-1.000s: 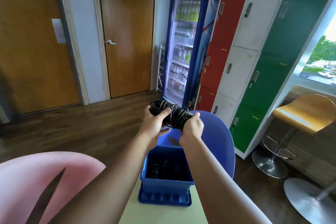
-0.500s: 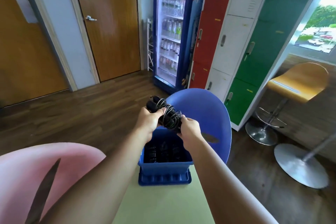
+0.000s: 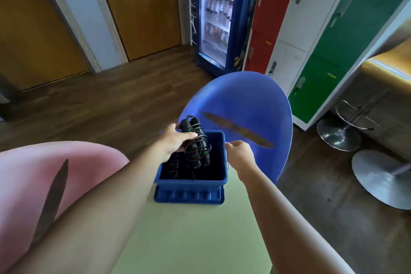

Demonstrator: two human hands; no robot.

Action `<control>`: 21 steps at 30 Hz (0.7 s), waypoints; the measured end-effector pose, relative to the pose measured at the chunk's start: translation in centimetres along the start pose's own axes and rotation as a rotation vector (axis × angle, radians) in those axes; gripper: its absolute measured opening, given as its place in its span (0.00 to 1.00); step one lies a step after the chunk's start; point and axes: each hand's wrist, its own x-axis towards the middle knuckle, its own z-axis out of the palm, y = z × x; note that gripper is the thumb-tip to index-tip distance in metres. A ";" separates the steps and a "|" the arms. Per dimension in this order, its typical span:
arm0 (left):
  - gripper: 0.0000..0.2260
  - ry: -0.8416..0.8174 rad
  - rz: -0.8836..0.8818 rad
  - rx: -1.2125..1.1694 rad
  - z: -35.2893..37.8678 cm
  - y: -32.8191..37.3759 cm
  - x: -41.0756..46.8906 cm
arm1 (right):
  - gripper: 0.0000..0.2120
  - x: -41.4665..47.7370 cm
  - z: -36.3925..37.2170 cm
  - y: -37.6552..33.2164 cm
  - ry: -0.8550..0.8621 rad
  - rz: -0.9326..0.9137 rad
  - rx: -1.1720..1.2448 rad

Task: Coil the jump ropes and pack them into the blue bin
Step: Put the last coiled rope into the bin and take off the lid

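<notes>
A coiled black jump rope with black handles and green marks is gripped by my left hand, tilted down into the open blue bin. The bin stands on its blue lid at the far end of a light green table. More black coiled ropes lie dark inside the bin. My right hand is at the bin's right rim with curled fingers; whether it grips the rim I cannot tell.
A blue chair stands just behind the bin, a pink chair at my left. Beyond are a drinks fridge, coloured lockers, a yellow stool and wooden doors.
My right hand has let go of the coiled rope and gone to the bin's right rim. My left hand has lowered the rope into the bin's mouth. My view has tipped downward.
</notes>
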 end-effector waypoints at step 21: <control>0.23 -0.103 -0.219 0.449 0.4 -6.8 5.4 | 0.21 3.4 2.4 7.7 -0.216 0.184 0.146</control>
